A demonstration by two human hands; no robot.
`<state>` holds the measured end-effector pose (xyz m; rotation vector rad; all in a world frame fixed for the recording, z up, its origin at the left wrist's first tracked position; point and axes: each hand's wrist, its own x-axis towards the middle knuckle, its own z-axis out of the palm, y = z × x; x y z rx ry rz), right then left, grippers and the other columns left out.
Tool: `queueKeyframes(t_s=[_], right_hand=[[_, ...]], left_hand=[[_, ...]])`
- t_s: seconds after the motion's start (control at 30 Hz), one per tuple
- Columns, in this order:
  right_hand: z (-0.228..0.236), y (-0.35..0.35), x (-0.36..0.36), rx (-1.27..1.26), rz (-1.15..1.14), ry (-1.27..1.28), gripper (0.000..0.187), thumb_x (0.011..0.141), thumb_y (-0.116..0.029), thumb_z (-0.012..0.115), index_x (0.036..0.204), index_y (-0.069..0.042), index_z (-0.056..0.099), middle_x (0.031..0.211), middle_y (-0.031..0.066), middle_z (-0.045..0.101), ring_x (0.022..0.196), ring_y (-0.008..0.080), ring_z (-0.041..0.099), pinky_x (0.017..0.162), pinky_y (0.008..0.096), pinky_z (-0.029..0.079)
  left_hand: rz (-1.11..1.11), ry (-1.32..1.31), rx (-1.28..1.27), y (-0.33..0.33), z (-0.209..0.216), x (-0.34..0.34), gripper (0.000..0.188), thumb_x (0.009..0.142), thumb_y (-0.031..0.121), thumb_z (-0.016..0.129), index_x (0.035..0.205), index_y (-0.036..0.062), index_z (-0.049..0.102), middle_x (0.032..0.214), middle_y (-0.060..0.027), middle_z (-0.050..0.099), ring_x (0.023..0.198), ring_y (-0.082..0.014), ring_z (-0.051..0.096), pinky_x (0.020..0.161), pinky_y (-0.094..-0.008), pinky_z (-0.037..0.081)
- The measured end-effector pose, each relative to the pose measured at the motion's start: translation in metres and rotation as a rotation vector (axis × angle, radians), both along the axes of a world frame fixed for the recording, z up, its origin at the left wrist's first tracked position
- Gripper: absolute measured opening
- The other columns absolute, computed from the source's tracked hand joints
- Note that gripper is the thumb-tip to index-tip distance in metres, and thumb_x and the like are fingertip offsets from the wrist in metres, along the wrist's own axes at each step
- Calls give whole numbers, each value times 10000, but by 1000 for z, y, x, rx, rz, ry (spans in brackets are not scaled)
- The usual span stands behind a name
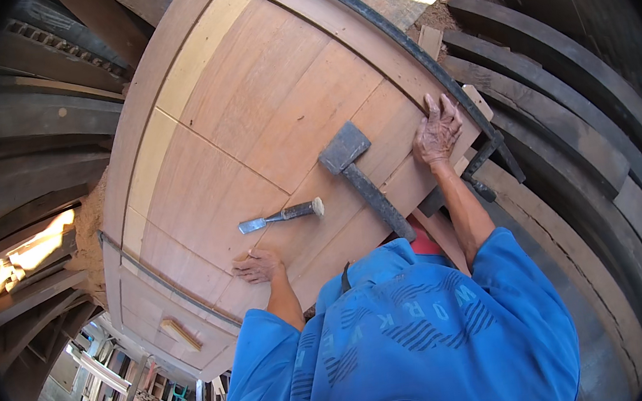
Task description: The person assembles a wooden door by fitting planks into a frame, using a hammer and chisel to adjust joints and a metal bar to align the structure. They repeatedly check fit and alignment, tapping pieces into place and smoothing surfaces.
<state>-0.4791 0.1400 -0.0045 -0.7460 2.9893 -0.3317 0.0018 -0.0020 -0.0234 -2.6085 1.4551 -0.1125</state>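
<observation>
Reddish-brown wood is lying beneath me as a framed panel (226, 116), and my left fingers (245, 270) are resting flat and slightly apart near its close edge, holding nothing. My right fingers (433, 109) are resting spread wide on the panel's right border, holding nothing either, just beside a dark bar (425, 56) that is running along that side. Between them, a dark mallet (345, 148) is lying with its handle pointing toward my blue shirt (428, 330). A chisel (296, 211) is lying just beyond my left fingers, its blade facing left.
</observation>
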Motion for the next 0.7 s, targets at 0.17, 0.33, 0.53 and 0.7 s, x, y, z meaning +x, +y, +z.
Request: queueKeyframes(t_s=[0.17,0.33,0.53,0.7], right_hand=[[2,5,-2,-55,41,60,587,863,-131,646,1427,-249,537,1522,61,420,1379,360,342,1158,501,284],[28,30,-8,-305,68,-63,400,899,-133,617,1292,-67,595,1329,175,558,1242,377,496,1078,475,371],[62,77,54,-235,11,-473,331,914,-177,640,1196,-8,609,1117,261,625,1098,403,583,933,508,462],[78,44,127,-99,350,-456,428,844,-302,753,1133,-26,601,1054,231,617,1031,392,594,865,524,478]], left_hand=[[11,6,-24,-2,-1,1,786,968,484,495,1569,51,231,1650,-259,205,1496,-415,246,1171,-609,209],[16,-15,-21,-3,-1,-3,794,966,497,491,1570,51,233,1650,-266,208,1500,-414,245,1166,-614,213],[24,-42,-59,0,-10,1,761,954,500,494,1555,82,288,1642,-258,245,1481,-416,278,1156,-566,239],[67,31,-38,2,-5,-3,779,965,526,475,1561,67,273,1654,-269,208,1503,-433,231,1172,-599,213]])
